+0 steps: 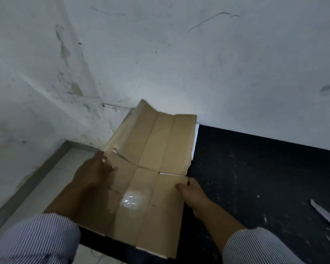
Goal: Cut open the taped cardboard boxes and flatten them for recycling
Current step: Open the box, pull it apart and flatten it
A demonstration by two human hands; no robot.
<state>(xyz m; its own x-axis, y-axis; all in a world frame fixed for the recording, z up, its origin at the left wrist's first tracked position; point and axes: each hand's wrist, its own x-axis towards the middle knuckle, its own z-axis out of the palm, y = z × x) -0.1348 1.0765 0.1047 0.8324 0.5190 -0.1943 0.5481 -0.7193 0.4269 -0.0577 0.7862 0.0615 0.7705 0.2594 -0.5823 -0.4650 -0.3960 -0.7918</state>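
A brown cardboard box (152,149), opened out nearly flat, lies over the left end of a black table (255,168) and leans against the wall at its far end. Shiny clear tape (132,200) crosses its near panel. My left hand (92,171) rests on the left panel, fingers spread over a torn flap edge. My right hand (191,189) pinches the right edge of the near panel, thumb on top and fingers underneath.
A stained white wall (198,63) rises right behind the table. A pale blade-like object (326,214) lies at the right edge of the tabletop. Light floor tiles (51,180) and a grey skirting show to the left.
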